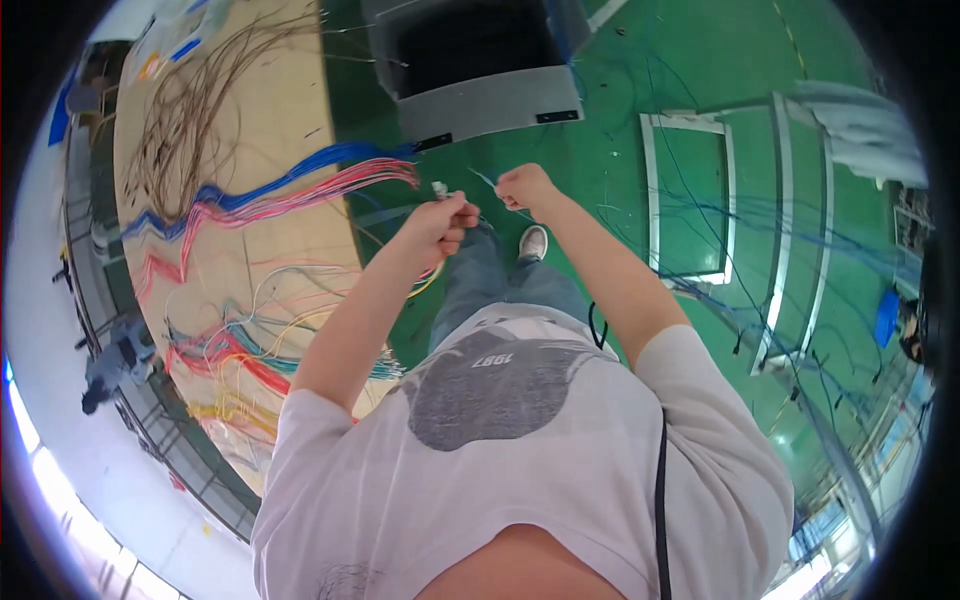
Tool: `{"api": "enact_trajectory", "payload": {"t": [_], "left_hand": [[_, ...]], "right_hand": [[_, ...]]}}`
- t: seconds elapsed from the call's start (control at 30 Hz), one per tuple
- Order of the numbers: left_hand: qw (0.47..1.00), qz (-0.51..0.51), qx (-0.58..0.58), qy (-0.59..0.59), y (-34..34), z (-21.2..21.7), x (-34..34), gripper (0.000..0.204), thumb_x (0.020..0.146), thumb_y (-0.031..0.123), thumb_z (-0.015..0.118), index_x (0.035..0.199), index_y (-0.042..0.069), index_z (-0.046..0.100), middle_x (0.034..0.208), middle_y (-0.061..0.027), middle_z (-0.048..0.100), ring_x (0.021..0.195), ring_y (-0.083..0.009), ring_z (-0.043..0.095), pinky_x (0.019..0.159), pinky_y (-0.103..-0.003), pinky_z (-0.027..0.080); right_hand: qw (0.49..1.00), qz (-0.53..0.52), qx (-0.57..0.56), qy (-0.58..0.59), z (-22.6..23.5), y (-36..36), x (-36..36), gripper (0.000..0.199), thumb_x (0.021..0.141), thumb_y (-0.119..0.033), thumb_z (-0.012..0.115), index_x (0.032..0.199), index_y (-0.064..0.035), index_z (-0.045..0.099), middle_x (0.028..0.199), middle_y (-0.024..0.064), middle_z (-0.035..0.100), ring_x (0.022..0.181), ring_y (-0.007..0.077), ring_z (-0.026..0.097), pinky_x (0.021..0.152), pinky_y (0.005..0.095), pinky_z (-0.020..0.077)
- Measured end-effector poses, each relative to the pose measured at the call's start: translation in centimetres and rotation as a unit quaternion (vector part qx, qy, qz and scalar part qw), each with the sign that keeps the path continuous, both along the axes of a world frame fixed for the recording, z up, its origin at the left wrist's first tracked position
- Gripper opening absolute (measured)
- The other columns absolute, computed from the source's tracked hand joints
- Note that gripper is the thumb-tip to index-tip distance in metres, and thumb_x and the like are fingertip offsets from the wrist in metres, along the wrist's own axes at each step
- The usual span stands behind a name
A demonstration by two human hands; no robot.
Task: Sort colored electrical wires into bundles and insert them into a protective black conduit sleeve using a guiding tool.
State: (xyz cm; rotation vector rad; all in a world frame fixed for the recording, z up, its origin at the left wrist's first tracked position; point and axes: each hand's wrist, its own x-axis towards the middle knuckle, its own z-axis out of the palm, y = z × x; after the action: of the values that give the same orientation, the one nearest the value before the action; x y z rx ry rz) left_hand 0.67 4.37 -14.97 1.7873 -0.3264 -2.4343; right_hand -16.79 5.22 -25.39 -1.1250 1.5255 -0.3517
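In front of my body my left hand (441, 226) is closed on a small white connector (440, 188), which pokes out past the fingers. Yellow and other coloured wires (430, 278) trail below that hand. A short gap to the right, my right hand (527, 187) pinches a thin light-blue wire (484, 178) whose end points toward the connector. The two are apart. Nearest my left hand on the table lie a bundle of pink-red wires (370, 175) and a bundle of blue wires (330, 155).
A pale wooden table (290, 215) runs along my left, with brown wires (190, 130) at its far part and red wires (255, 370) nearer. A grey open bin (490, 105) stands ahead. Metal frames (648, 200) and loose blue cables occupy the green floor (610, 60) at right.
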Motion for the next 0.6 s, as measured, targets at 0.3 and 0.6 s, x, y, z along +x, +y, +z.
{"api": "enact_trajectory", "payload": {"t": [0.3,0.6], "left_hand": [[0.992,0.045,-0.114,-0.017,-3.5,1.5,-1.5,0.018,0.082,0.025,0.051,0.076,0.008,0.051,0.065,0.0021,0.047,0.044,-0.0033,0.027,0.039,-0.019,0.019],[0.986,-0.121,-0.098,0.056,-5.8,3.2,-0.6,0.012,0.081,0.016,0.048,0.077,0.006,0.051,0.062,0.0004,0.047,0.044,-0.0038,0.028,0.038,-0.020,0.020]], "right_hand": [[0.972,-0.127,0.062,-0.188,11.7,-3.0,2.0,0.016,0.070,-0.008,0.060,0.081,0.0014,0.056,0.064,0.0026,0.055,0.049,0.0055,0.043,0.043,0.0191,0.0322],[0.986,-0.091,0.079,-0.116,15.0,-3.3,1.0,0.021,0.073,-0.014,0.059,0.088,0.0007,0.054,0.068,0.0028,0.055,0.051,0.0043,0.042,0.042,0.0183,0.0300]]}}
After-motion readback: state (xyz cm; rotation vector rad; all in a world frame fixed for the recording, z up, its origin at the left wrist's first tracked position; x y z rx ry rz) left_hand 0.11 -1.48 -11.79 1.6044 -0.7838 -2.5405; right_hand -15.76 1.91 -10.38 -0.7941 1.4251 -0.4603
